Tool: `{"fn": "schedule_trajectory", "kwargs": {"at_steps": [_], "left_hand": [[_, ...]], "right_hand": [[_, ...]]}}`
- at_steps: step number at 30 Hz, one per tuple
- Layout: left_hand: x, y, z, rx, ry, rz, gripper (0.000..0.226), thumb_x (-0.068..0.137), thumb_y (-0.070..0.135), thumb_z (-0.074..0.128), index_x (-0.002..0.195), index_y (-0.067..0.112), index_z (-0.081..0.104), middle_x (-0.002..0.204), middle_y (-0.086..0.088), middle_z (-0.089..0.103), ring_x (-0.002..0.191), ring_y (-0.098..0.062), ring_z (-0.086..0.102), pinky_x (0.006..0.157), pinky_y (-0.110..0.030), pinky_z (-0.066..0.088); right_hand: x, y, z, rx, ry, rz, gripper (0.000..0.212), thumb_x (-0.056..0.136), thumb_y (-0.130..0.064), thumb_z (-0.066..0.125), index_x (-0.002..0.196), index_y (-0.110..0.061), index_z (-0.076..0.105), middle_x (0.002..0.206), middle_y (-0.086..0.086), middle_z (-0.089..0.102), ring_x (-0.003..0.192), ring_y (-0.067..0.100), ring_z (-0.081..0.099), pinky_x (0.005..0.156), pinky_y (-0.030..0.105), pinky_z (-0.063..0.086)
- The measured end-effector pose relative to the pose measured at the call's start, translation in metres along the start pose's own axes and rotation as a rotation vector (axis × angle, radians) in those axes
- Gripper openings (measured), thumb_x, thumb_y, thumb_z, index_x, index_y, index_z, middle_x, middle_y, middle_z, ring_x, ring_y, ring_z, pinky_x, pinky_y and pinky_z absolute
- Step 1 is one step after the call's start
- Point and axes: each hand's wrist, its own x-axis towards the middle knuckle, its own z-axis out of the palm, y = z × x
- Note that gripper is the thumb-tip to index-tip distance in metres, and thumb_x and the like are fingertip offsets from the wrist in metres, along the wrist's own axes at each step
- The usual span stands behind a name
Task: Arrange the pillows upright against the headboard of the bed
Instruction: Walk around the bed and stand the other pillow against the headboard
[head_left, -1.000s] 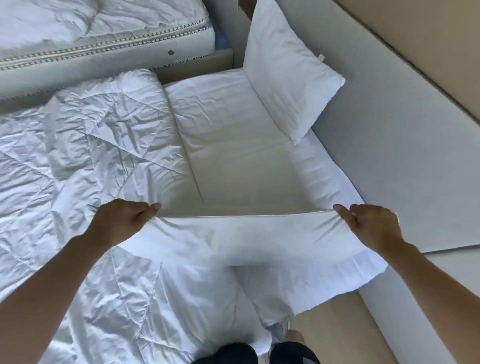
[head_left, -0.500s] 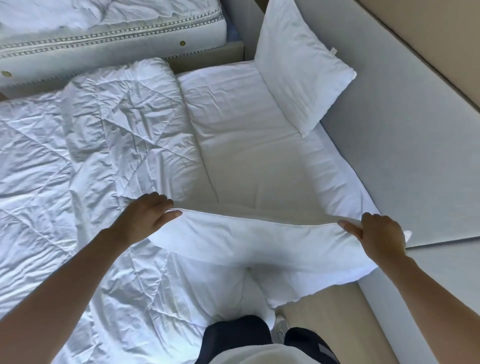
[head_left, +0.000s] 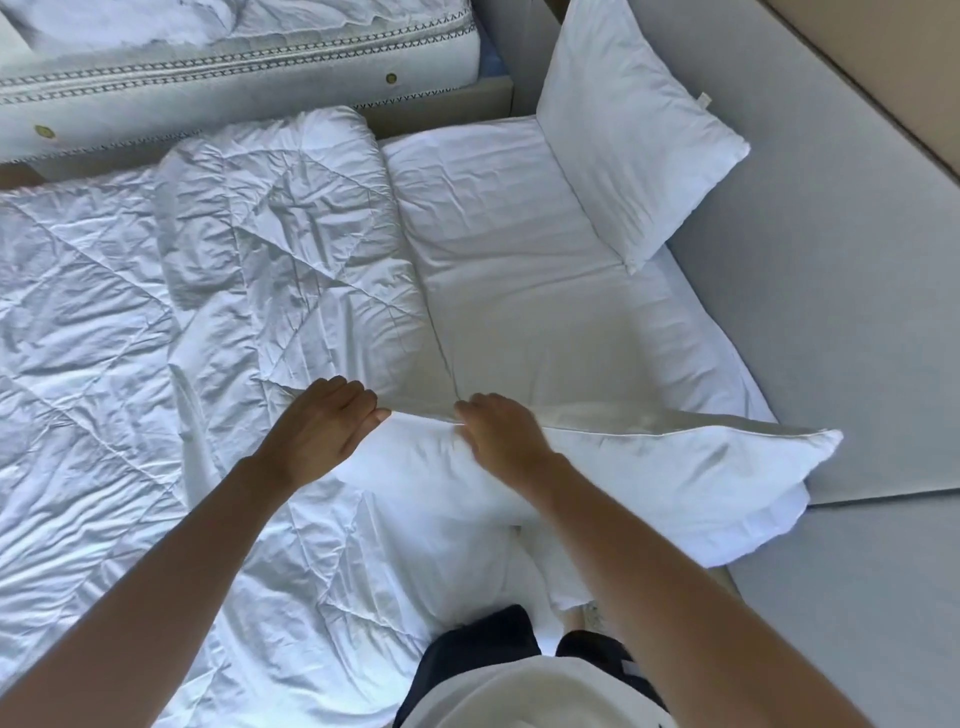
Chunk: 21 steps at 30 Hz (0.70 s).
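Observation:
A white pillow (head_left: 691, 483) hangs at the near edge of the bed, its top seam level and its right corner touching the grey headboard (head_left: 810, 291). My left hand (head_left: 322, 431) pinches the pillow's top left corner. My right hand (head_left: 501, 434) rests on the top seam close beside the left one, fingers curled onto the fabric. A second white pillow (head_left: 628, 140) stands upright against the headboard at the far end of the bed.
A crumpled white quilt (head_left: 156, 322) covers the left of the bed, and the bare white sheet (head_left: 519, 270) lies between quilt and headboard. Another mattress (head_left: 234, 67) with patterned trim stands beyond. My dark shorts and white shirt show at the bottom.
My right hand has let go of the pillow's right corner and slid left along the top seam to beside my left hand. The pillow's right end now rests against the headboard.

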Motion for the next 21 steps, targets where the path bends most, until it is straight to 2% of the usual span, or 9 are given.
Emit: {"fn": "schedule_trajectory", "kwargs": {"at_steps": [2, 4, 7, 10, 12, 15, 19, 21], "left_hand": [[-0.001, 0.003, 0.003, -0.01, 0.025, -0.002, 0.041, 0.108, 0.031, 0.042, 0.075, 0.01, 0.054, 0.066, -0.007, 0.047, 0.059, -0.028, 0.05, 0.059, -0.04, 0.043], [-0.001, 0.004, 0.006, -0.009, 0.044, 0.018, 0.041, 0.108, 0.031, 0.043, 0.075, 0.009, 0.054, 0.066, -0.007, 0.047, 0.059, -0.029, 0.049, 0.059, -0.04, 0.042], [0.006, 0.003, 0.008, -0.012, 0.049, 0.047, 0.04, 0.107, 0.03, 0.044, 0.075, 0.008, 0.055, 0.066, -0.009, 0.048, 0.06, -0.031, 0.05, 0.06, -0.041, 0.043], [0.01, -0.004, 0.008, 0.006, 0.052, 0.045, 0.039, 0.106, 0.03, 0.046, 0.076, 0.008, 0.055, 0.067, -0.01, 0.049, 0.062, -0.032, 0.052, 0.063, -0.041, 0.042], [0.012, -0.007, 0.008, 0.016, 0.035, 0.064, 0.039, 0.106, 0.031, 0.046, 0.077, 0.008, 0.055, 0.067, -0.009, 0.05, 0.062, -0.032, 0.051, 0.063, -0.04, 0.041], [0.01, -0.009, 0.01, 0.017, -0.005, 0.051, 0.039, 0.106, 0.033, 0.046, 0.077, 0.008, 0.056, 0.068, -0.009, 0.051, 0.062, -0.031, 0.052, 0.062, -0.04, 0.042], [0.005, -0.021, 0.01, -0.026, -0.078, -0.028, 0.048, 0.107, 0.041, 0.035, 0.082, 0.006, 0.057, 0.067, -0.011, 0.054, 0.059, -0.035, 0.056, 0.055, -0.042, 0.047], [0.006, -0.022, 0.01, -0.044, -0.099, -0.036, 0.049, 0.106, 0.042, 0.033, 0.083, 0.006, 0.056, 0.065, -0.011, 0.054, 0.057, -0.035, 0.058, 0.053, -0.04, 0.046]], "right_hand": [[-0.038, 0.056, -0.009, -0.047, -0.092, 0.141, 0.014, 0.085, -0.019, 0.071, 0.095, -0.009, 0.07, 0.084, 0.012, 0.066, 0.08, 0.035, 0.066, 0.067, 0.04, 0.053], [-0.085, 0.107, -0.023, -0.097, -0.083, 0.225, 0.012, 0.084, -0.02, 0.075, 0.091, -0.011, 0.073, 0.079, 0.009, 0.067, 0.075, 0.034, 0.066, 0.065, 0.039, 0.055], [-0.15, 0.166, -0.05, -0.231, -0.113, 0.301, 0.02, 0.069, -0.003, 0.084, 0.087, -0.009, 0.076, 0.073, 0.01, 0.07, 0.068, 0.036, 0.067, 0.06, 0.041, 0.058], [-0.194, 0.215, -0.084, -0.364, -0.146, 0.413, 0.027, 0.068, 0.007, 0.079, 0.091, -0.006, 0.077, 0.075, 0.015, 0.071, 0.071, 0.039, 0.067, 0.062, 0.045, 0.059], [-0.206, 0.235, -0.101, -0.457, -0.124, 0.393, 0.02, 0.068, 0.001, 0.082, 0.086, -0.006, 0.076, 0.071, 0.013, 0.068, 0.066, 0.037, 0.065, 0.058, 0.043, 0.057], [-0.2, 0.246, -0.107, -0.44, -0.094, 0.357, 0.02, 0.07, -0.004, 0.081, 0.082, -0.006, 0.066, 0.075, 0.013, 0.064, 0.074, 0.038, 0.063, 0.064, 0.043, 0.052], [-0.195, 0.256, -0.096, -0.352, -0.076, 0.381, 0.024, 0.079, -0.009, 0.077, 0.089, -0.006, 0.055, 0.076, 0.015, 0.064, 0.068, 0.038, 0.064, 0.058, 0.042, 0.054], [-0.197, 0.264, -0.091, -0.389, -0.043, 0.374, 0.021, 0.089, -0.023, 0.067, 0.091, -0.005, 0.056, 0.078, 0.017, 0.063, 0.071, 0.039, 0.063, 0.06, 0.043, 0.053]]}}
